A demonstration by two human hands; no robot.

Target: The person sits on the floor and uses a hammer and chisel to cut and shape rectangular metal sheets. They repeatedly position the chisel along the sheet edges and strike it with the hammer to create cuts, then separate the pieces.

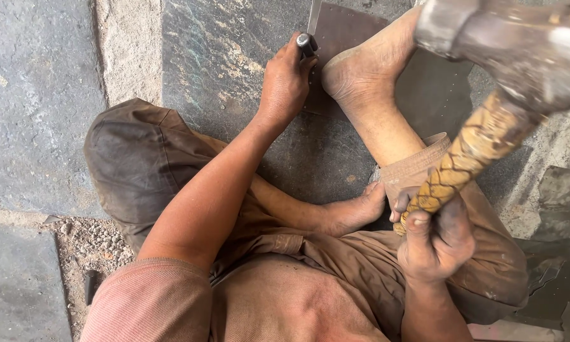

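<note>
the left hand (286, 81) reached out along the stone floor (38, 95), arm stretched long, and it was clamped tight around a short metal chisel with a dark grip and a bright flat blade (310, 31). fingers wrapped right round the shaft, thumb pressed up near the top, the blade running up out of the top edge of the view. the chisel stood on a flat dark brown sheet of metal (348, 31) lying on the ground, just at the sheet's left edge. a bare foot (367, 69) was planted on that same sheet, heel just beside the left hand's knuckles, touching or very nearly so, hard to tell which.

and the right hand (434, 240) was up close to the camera, fist closed hard around the handle of a heavy hammer with a worn grey steel head and a handle wrapped in yellowish criss-cross binding (481, 136). the hammer head loomed big and blurred in the top right corner, well apart from the chisel.

the person sat cross-legged in dusty brown trousers (139, 164), the other foot (351, 212) tucked in under the raised leg. loose gravel (92, 244) lay in a gap in the floor at lower left.
</note>
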